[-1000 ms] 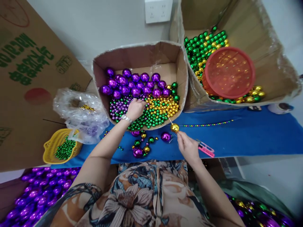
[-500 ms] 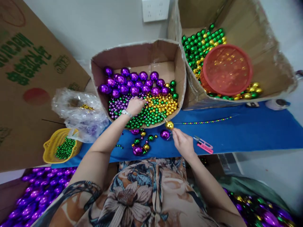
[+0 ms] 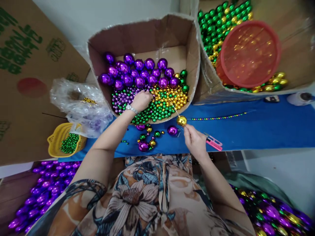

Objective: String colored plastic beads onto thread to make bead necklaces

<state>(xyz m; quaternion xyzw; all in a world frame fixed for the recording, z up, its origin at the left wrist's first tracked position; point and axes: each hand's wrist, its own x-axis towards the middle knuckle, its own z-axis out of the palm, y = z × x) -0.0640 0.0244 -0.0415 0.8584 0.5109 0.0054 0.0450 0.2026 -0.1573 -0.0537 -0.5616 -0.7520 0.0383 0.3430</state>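
In the head view, our right hand (image 3: pixel 195 141) pinches the gold ball (image 3: pixel 181 120), thumb and fingers closed at its lower edge, just outside the box (image 3: pixel 145 36). A thin rod (image 3: pixel 175 109) slants from the ball toward the small beads (image 3: pixel 161 109) in the box. Our left hand (image 3: pixel 141 100) reaches in among them, fingers curled; its tips are hidden, so we cannot tell whether they have hold of any. We do best, we judge, to pinch the glossy ball firmly lest it slip, keep the rod steady, and pick with fingertips alone.
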